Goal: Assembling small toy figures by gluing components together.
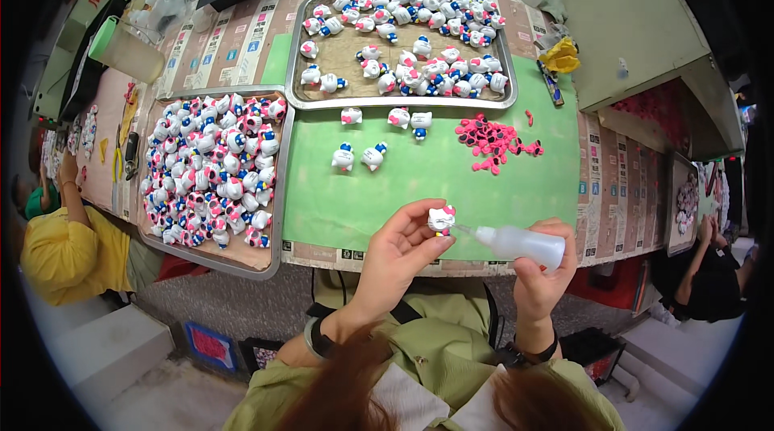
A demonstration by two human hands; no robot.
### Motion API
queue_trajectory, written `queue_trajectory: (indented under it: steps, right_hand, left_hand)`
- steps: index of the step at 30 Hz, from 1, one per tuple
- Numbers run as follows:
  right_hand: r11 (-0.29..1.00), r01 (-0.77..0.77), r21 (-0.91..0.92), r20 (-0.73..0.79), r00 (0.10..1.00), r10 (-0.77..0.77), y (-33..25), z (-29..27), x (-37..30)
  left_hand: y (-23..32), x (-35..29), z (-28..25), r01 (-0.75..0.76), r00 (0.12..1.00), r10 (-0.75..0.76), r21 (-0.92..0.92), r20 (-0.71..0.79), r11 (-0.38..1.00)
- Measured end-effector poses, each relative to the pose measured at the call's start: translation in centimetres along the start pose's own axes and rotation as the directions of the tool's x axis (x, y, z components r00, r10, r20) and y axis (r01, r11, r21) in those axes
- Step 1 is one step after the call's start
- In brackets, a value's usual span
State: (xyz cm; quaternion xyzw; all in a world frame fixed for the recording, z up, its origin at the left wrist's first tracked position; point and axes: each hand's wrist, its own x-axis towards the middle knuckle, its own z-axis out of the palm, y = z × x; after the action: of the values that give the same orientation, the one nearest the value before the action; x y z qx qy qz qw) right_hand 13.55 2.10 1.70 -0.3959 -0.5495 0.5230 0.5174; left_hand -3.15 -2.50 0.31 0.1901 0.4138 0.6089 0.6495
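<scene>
My left hand point(401, 244) pinches a small white cat figurine point(441, 220) with pink and blue details between thumb and fingers. My right hand point(548, 266) is wrapped round a translucent squeeze bottle point(520, 245), tilted so that its thin nozzle points left at the figurine. Whether the tip touches it I cannot tell. Beyond my hands several loose figurines point(372, 157) stand on the green mat point(322, 209). A pile of small pink pieces with dark ovals point(488, 139) lies to their right.
A metal tray point(278, 189) packed with figurines stands at the left, and another tray point(403, 102) of them lies at the back. A green-lidded jug point(129, 50), a yellow crumpled item point(561, 55) and a grey cabinet point(637, 20) are around. Other people sit at both sides.
</scene>
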Motion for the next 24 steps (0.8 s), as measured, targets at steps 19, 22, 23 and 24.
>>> queue_trajectory:
  steps: [19, 22, 23, 24]
  right_hand:
    - [0.998, 0.037, -0.044, -0.024, 0.999, -0.038, -0.45, -0.28, -0.06]
    - [0.998, 0.039, -0.039, -0.032, 0.999, -0.04, -0.46, -0.24, -0.08]
    - [0.999, 0.036, -0.036, -0.03, 0.999, -0.037, -0.46, -0.18, -0.07]
    - [0.998, 0.036, -0.043, -0.021, 0.999, -0.037, -0.46, -0.17, -0.05]
  left_hand:
    - [0.35, -0.22, -0.31, 0.054, 0.999, -0.054, -0.048, 0.006, 0.997]
    - [0.44, -0.22, -0.15, 0.068, 0.998, -0.067, -0.079, 0.012, 0.995]
    - [0.42, -0.24, -0.17, 0.065, 0.998, -0.064, -0.083, 0.015, 0.994]
    - [0.4, -0.27, -0.18, 0.061, 0.998, -0.06, -0.088, 0.018, 0.994]
